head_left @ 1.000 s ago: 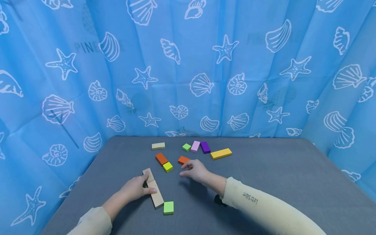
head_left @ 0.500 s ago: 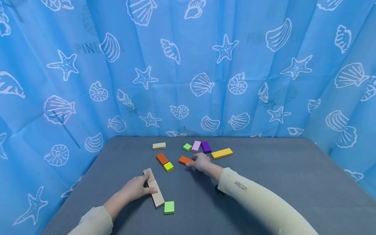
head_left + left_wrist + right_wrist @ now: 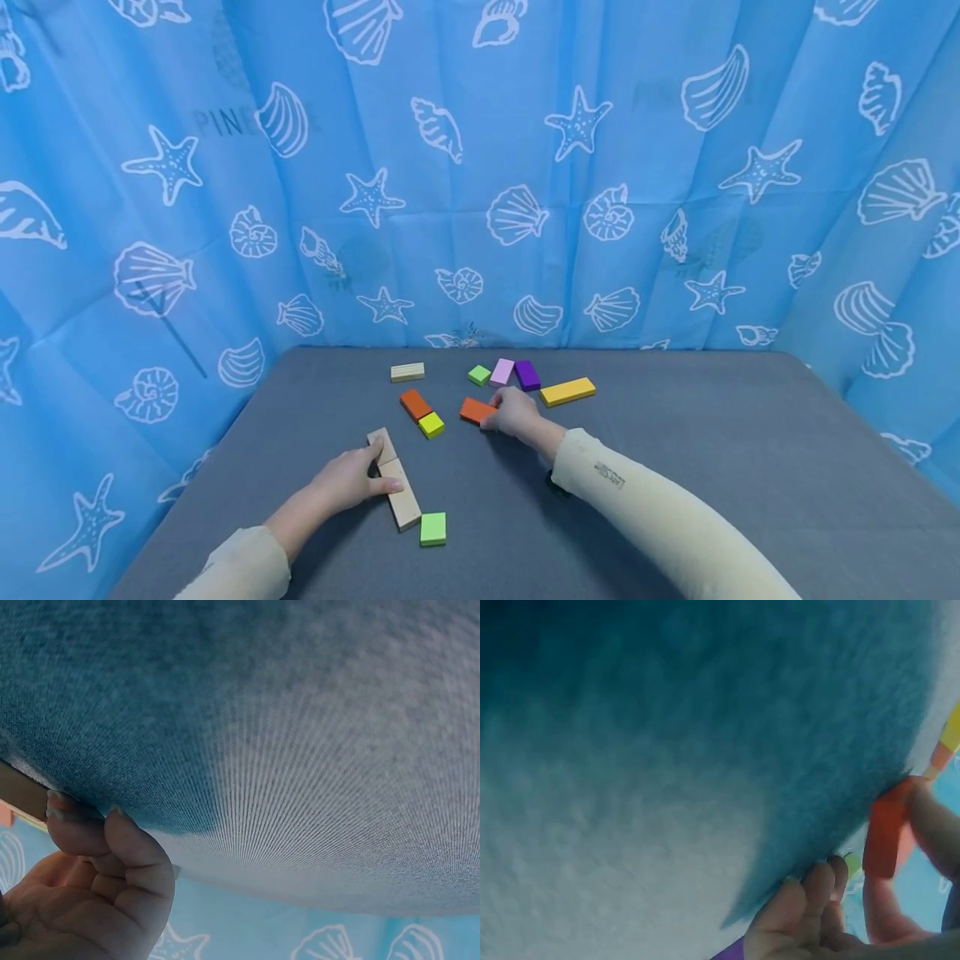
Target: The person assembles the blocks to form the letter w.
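Low in the head view's middle, the right hand (image 3: 514,413) pinches an orange block (image 3: 474,410), hiding its right end, while at lower left the left hand (image 3: 347,481) holds two pale blocks (image 3: 406,506) between curled fingers and thumb, partly covering them.

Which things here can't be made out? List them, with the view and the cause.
Head: held orange block, right end hidden by the right hand.
Head: sleeve lettering, too small and blurred to read.
Left wrist: wooden block, cut off by the left edge.
Right wrist: purple block, partly behind that hand, cut off below.
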`<state>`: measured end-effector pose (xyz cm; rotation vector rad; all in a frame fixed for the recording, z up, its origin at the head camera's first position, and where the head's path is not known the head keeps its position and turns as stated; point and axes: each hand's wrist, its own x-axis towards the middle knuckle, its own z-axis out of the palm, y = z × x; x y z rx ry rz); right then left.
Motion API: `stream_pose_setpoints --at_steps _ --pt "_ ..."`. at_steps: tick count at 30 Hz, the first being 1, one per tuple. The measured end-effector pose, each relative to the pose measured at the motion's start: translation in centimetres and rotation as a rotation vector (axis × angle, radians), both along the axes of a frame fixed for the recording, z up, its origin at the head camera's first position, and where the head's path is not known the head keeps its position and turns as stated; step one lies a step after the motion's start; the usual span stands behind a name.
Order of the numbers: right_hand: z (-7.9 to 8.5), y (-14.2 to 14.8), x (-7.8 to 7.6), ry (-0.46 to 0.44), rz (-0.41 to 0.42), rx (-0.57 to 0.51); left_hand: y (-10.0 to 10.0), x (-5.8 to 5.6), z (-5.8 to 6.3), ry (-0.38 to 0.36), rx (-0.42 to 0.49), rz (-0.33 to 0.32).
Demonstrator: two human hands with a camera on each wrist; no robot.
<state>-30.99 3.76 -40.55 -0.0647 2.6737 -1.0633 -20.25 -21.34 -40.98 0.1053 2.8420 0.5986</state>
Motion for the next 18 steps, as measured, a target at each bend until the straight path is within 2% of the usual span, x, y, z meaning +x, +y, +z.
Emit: stream_pose_setpoints --at_steps 5,12,18 --pt "0.4 0.4 0.4 0.030 -0.005 -0.109 0.1 0.1 0.0 0.012 -0.003 -0.003" --pt "1.7 1.8 1.5 -0.052 -0.015 -0.339 0.0 0.1 -0.1 0.007 0.007 0.003" --pt "1.9 2.6 2.4 -0.101 0.047 -0.405 -0.1 0.0 -0.1 0.000 0.006 -0.002"
